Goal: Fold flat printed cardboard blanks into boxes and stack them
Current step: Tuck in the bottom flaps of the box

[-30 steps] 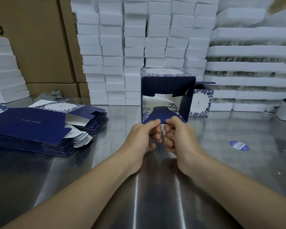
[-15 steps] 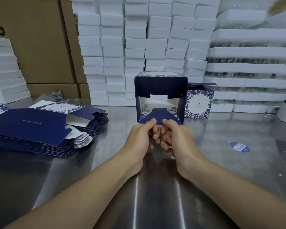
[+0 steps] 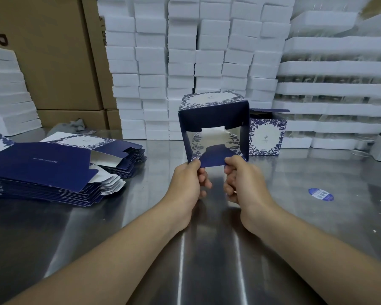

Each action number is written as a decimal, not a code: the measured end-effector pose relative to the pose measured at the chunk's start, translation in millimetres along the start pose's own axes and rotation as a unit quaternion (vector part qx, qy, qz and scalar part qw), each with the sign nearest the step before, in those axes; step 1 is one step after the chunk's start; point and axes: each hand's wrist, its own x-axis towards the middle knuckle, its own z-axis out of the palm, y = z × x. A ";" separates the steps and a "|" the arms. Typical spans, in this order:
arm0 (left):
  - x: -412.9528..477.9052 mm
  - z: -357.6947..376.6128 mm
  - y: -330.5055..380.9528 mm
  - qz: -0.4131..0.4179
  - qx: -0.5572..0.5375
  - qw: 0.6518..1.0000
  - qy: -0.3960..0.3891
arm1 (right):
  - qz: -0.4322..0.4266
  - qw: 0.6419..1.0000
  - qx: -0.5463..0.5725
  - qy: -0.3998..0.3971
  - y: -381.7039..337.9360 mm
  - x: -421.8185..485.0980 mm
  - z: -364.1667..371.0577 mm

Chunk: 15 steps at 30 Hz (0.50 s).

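Not much to see, tbh: a bare left forearm (image 3: pixel 119 249) comes in from the lower left of the frame and a bare right forearm (image 3: pixel 299 236) from the lower right. Both are uncovered down to the wrists, ending in a bare left hand (image 3: pixel 186 183) and a bare right hand (image 3: pixel 245 183) just below centre.

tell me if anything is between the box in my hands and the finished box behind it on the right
Nothing visible does. The left hand and right hand pinch the half-folded box by its near flap; the finished box stands behind its right side. The stack of flat blanks lies far left, the blue sticker off right.
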 end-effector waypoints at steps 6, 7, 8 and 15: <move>1.3 -3.6 1.1 -0.025 -0.022 0.999 0.015 | -0.001 0.999 0.020 0.033 2.0 5.6 -2.8; 1.4 -4.4 1.4 -0.025 -0.028 0.999 0.018 | 0.000 0.999 0.019 0.036 2.2 6.3 -2.8; 1.7 -5.4 1.7 -0.025 -0.036 0.999 0.019 | 0.001 0.999 0.020 0.036 1.8 6.7 -3.0; 2.2 -9.7 3.8 -0.027 -0.089 0.994 0.052 | -0.024 1.000 0.008 0.015 1.9 4.9 -3.0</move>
